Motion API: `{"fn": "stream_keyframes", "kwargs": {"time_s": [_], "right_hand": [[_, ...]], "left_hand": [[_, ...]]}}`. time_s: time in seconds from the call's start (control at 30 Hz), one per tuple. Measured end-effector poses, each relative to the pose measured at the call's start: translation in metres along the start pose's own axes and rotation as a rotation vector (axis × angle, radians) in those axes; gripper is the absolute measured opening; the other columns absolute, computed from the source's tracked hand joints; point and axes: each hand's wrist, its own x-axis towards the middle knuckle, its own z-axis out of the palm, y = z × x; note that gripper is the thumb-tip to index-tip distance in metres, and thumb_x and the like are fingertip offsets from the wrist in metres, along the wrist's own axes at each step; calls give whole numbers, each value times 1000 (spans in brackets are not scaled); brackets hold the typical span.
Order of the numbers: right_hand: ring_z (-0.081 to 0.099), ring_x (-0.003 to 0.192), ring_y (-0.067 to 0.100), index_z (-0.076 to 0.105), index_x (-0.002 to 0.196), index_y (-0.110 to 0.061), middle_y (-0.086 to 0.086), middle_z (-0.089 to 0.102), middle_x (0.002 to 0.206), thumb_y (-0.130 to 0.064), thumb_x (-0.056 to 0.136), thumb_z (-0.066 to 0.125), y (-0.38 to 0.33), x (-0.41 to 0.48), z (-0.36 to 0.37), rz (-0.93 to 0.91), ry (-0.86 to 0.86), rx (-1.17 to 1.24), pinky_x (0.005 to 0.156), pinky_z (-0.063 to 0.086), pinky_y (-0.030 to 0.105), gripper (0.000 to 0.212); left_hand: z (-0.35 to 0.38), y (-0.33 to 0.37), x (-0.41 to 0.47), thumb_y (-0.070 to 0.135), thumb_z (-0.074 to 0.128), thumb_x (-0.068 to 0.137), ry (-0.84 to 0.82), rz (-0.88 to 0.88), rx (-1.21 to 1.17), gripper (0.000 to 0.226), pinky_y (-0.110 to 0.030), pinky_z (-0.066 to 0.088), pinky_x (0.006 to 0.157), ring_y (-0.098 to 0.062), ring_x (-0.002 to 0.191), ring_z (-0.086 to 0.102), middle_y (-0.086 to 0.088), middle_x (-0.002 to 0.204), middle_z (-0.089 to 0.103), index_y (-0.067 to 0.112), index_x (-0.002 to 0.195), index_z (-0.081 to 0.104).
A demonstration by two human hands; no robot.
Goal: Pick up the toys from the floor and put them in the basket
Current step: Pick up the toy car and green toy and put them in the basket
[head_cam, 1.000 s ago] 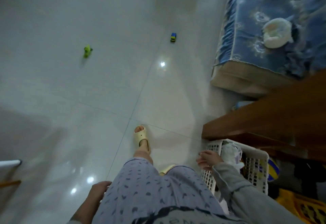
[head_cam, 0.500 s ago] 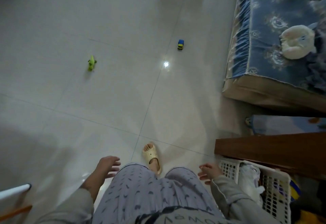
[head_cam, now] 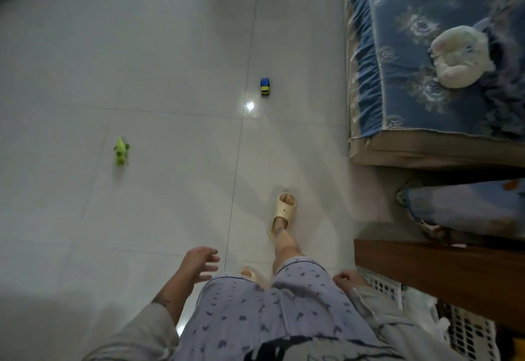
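Stepping forward has brought the green toy (head_cam: 121, 152) and the blue-and-yellow toy car (head_cam: 265, 86) nearer, both well apart on the glossy floor (head_cam: 142, 62). My left hand (head_cam: 199, 264) swings out empty, fingers spread; my right hand (head_cam: 348, 279) is loosely curled, holding nothing, just beside the white basket (head_cam: 389, 289) at near right. Slick tile underfoot could make my sandal (head_cam: 282, 211) slip as I bend.
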Motion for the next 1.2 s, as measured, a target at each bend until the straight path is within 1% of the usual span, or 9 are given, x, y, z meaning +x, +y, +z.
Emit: {"fn": "stream_keyframes", "kwargs": {"time_s": [0.13, 0.23, 0.3, 0.47, 0.6, 0.7, 0.87, 1.03, 1.2], "right_hand": [[60, 102, 28, 67, 110, -4, 18, 66, 118, -17, 91, 49, -71, 32, -64, -38, 32, -29, 88, 47, 31, 29], [57, 67, 22, 63, 98, -4, 18, 66, 88, -11, 92, 48, -124, 45, -110, -99, 17, 78, 60, 44, 25, 18], [53, 55, 17, 59, 93, -8, 10, 61, 72, -9, 92, 47, -160, 51, -141, -156, 8, 122, 51, 38, 23, 12], [53, 55, 13, 58, 93, -10, 14, 61, 85, -7, 91, 48, -231, 64, -197, -273, -1, 7, 49, 38, 18, 11], [54, 55, 14, 59, 94, -10, 5, 60, 70, -6, 91, 47, -272, 84, -226, -258, -9, 30, 49, 38, 20, 13], [55, 57, 15, 57, 92, -12, 4, 60, 70, -8, 91, 47, -295, 101, -238, -209, -8, 94, 53, 39, 23, 11], [52, 52, 16, 58, 90, -9, 5, 57, 65, -5, 91, 47, -335, 126, -249, -122, -4, 134, 46, 38, 18, 11], [51, 47, 15, 58, 73, -12, 6, 58, 60, -6, 90, 50, -376, 138, -268, -15, 19, 160, 45, 38, 18, 19], [51, 48, 19, 53, 67, -14, 8, 58, 60, -8, 90, 50, -428, 154, -293, 25, 52, 221, 47, 37, 20, 25]], "left_hand": [[5, 30, 20, 12, 54, 88, 53, -106, -17, 11, -29, 46, 63, -24, 66, 56, -11, 80, 62, 4, 91, 61], [11, 52, 26, 14, 55, 87, 57, -157, -42, 13, -29, 44, 65, -26, 70, 57, -12, 83, 63, 4, 93, 62], [17, 71, 31, 12, 55, 87, 70, -166, -89, 14, -29, 43, 63, -26, 70, 57, -13, 82, 63, 2, 94, 62], [30, 134, 42, 11, 56, 86, 147, -161, -181, 14, -29, 43, 60, -24, 71, 58, -13, 81, 65, 2, 92, 63], [30, 194, 57, 14, 55, 88, 114, -152, -128, 17, -29, 45, 63, -26, 70, 57, -13, 86, 64, 2, 97, 62], [30, 247, 75, 13, 53, 90, 130, -122, -103, 18, -31, 43, 68, -27, 71, 55, -16, 95, 62, 2, 102, 59], [33, 356, 112, 13, 51, 92, 84, -84, -64, 19, -34, 42, 79, -29, 85, 55, -17, 101, 60, 1, 106, 57], [24, 474, 141, 12, 49, 92, 37, -17, 18, 14, -28, 40, 67, -22, 67, 51, -16, 101, 58, 4, 100, 57], [16, 581, 164, 13, 46, 94, 13, 107, 20, 13, -24, 37, 61, -17, 64, 52, -15, 102, 57, 9, 102, 55]]}}
